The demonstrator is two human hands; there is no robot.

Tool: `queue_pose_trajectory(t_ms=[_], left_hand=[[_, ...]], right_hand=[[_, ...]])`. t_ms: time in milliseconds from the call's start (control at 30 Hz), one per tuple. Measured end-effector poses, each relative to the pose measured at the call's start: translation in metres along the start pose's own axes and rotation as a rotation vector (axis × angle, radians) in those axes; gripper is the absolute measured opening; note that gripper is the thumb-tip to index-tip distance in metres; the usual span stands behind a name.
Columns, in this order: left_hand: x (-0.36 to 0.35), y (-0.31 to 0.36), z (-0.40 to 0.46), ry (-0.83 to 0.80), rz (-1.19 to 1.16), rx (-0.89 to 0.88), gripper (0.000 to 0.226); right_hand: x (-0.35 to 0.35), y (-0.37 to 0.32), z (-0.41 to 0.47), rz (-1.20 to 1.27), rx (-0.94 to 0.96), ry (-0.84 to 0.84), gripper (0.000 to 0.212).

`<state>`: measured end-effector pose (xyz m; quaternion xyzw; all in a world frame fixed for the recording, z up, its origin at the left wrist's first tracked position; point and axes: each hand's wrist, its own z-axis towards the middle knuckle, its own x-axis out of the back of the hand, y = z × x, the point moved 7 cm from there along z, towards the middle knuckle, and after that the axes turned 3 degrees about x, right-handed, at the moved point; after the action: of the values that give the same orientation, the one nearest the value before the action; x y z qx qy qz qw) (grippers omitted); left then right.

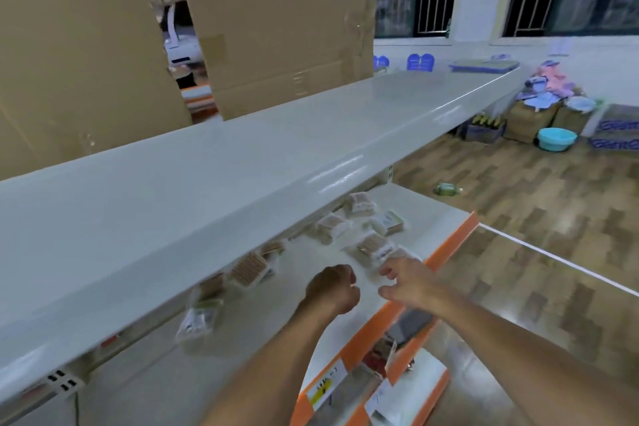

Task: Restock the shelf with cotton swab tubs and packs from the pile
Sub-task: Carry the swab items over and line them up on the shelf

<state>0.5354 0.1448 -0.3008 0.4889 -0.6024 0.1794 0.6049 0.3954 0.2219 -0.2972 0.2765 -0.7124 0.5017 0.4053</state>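
- Packs (375, 247) of cotton swabs lie scattered on the white shelf (311, 263), under the overhang of the upper shelf (207, 162); the whole view is blurred.
- Nearest the hands, one clear pack lies flat by the shelf's orange front edge (449, 242), just beyond the right hand.
- Farther along the shelf lie three more packs: one (332, 226) under the upper shelf's lip, one (387, 221) to its right, one (359, 202) behind them.
- To the left, a swab tub (250, 268) stands tilted with its stick ends facing the camera, partly hidden by the upper shelf.
- Another pack (198, 318) lies lower left, half beneath the upper shelf.
- Left hand (333, 289) hovers over the bare middle of the shelf, fingers curled into a loose fist; it holds nothing that can be seen.
- Right hand (409, 282) is just beside it, near the orange edge, fingers half bent and slightly spread, thumb apart, gripping nothing; its fingertips point toward the nearest pack, and contact cannot be told.
- Both forearms reach in from the lower right.
- Below the orange edge, a lower shelf (415, 391) holds dark and red goods, too blurred to name.
- Cardboard boxes (276, 21) stand on the upper shelf.
- On the wooden floor (518, 218) lie a green bottle (447, 188) and a blue basin (556, 138).
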Motion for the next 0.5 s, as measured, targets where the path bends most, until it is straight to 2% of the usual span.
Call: queue_pose_trajectory(t_ms=[133, 267, 500], left_hand=[[0.004, 0.008, 0.032, 0.045, 0.0, -0.042, 0.035], [0.006, 0.017, 0.056, 0.107, 0.011, -0.096, 0.038], [-0.001, 0.035, 0.093, 0.096, -0.003, -0.065, 0.044]], right_hand=[[0.011, 0.018, 0.028, -0.008, -0.022, 0.047, 0.058], [0.01, 0.03, 0.049, -0.125, -0.022, 0.058, 0.063], [0.003, 0.048, 0.086, -0.327, 0.067, -0.033, 0.08]])
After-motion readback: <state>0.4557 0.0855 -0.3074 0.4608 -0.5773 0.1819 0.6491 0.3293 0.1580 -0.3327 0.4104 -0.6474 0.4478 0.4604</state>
